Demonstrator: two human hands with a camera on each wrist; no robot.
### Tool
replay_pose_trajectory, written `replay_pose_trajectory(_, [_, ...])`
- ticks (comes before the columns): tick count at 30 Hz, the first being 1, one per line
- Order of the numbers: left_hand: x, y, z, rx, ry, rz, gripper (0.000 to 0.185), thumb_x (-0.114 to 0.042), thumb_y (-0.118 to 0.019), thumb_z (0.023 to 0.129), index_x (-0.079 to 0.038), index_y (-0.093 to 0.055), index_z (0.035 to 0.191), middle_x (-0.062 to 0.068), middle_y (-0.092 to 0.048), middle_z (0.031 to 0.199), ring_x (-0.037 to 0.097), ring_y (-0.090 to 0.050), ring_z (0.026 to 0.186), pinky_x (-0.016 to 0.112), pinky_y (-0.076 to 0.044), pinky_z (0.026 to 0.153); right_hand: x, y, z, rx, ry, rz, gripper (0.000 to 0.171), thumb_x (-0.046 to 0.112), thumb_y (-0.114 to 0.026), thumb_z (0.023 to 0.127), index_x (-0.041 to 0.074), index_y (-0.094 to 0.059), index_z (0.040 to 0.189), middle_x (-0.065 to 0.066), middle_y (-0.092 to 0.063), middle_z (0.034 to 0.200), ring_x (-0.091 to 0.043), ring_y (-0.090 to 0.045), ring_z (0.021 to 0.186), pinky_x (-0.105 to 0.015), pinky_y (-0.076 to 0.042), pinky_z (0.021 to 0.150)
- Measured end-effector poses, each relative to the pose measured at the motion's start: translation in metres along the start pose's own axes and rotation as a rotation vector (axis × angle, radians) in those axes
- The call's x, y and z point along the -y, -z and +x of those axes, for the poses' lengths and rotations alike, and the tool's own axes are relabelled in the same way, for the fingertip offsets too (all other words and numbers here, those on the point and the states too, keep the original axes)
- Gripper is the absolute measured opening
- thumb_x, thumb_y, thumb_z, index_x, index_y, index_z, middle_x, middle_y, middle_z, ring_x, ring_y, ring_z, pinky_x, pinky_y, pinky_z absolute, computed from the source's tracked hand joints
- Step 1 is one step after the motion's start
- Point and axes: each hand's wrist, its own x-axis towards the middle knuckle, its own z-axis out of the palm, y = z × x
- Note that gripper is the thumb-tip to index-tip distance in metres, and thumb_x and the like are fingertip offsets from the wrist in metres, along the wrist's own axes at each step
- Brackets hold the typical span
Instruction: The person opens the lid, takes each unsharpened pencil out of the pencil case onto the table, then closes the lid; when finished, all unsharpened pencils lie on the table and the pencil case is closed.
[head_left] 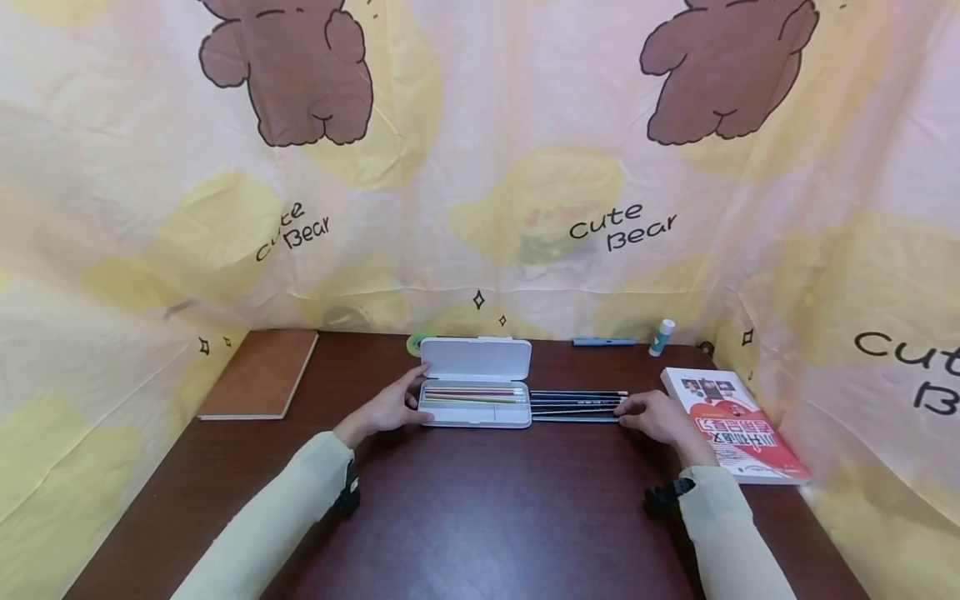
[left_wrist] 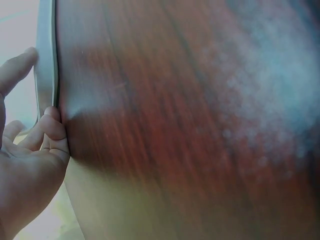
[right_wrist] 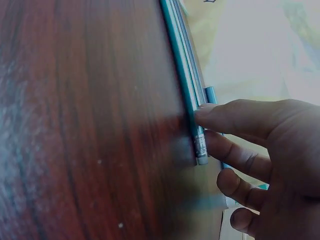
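A white pencil case [head_left: 459, 414] lies open at the middle of the table, its lid [head_left: 475, 358] tipped back. Several pencils [head_left: 472, 394] lie lengthwise inside its rear part. My left hand [head_left: 390, 407] holds the case by its left end, thumb near the front corner and fingers farther back. In the left wrist view, fingertips are at the case's edge [left_wrist: 46, 65]. Just right of the case, several dark pencils [head_left: 573, 402] lie side by side. At their right ends, my right hand [head_left: 658, 417] pinches a pencil; the right wrist view shows fingertips beside a teal pencil [right_wrist: 182, 70] with an eraser end.
A brown notebook [head_left: 262, 375] lies at the left rear. On the right is a red and white book [head_left: 735, 425], close to my right hand. Along the back edge are a blue pen [head_left: 603, 342], a glue stick [head_left: 662, 337] and a green roll [head_left: 414, 344]. Printed curtains enclose the table.
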Motion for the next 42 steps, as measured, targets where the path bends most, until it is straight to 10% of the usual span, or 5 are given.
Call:
replay_pose_trajectory(9, [-0.001, 0.000, -0.001, 0.001, -0.007, -0.002, 0.100, -0.024, -0.084, 0.082, -0.023, -0.021, 0.160, 0.013, -0.051, 0.146, 0.019, -0.055, 0.091, 0.029, -0.046, 0.076, 0.027, 0.005, 0.000, -0.024, 0.051, 0.067, 0.023, 0.029, -0.069, 0.094, 0.018, -0.073, 0.114, -0.008, -0.069, 0.113, -0.024, -0.057, 0.097, -0.038, -0.047, 0.082])
replay_pose_trajectory(20, [0.002, 0.001, 0.002, 0.002, -0.003, -0.006, 0.100, -0.027, -0.084, 0.082, -0.026, -0.021, 0.160, 0.012, -0.051, 0.147, 0.019, -0.054, 0.092, 0.029, -0.045, 0.078, 0.069, -0.009, 0.018, -0.069, 0.216, 0.112, 0.022, 0.025, -0.070, 0.094, 0.017, -0.072, 0.114, -0.006, -0.072, 0.113, -0.025, -0.062, 0.102, -0.049, -0.050, 0.094])
replay_pose_trajectory(42, [0.003, 0.001, 0.002, -0.002, 0.002, 0.011, 0.100, -0.027, -0.083, 0.082, -0.027, -0.021, 0.160, 0.011, -0.051, 0.147, 0.017, -0.054, 0.091, 0.029, -0.046, 0.078, 0.153, -0.064, 0.045, 0.068, 0.320, 0.025, 0.017, 0.021, -0.075, 0.090, 0.020, -0.076, 0.107, 0.004, -0.074, 0.102, -0.015, -0.064, 0.097, -0.041, -0.052, 0.092])
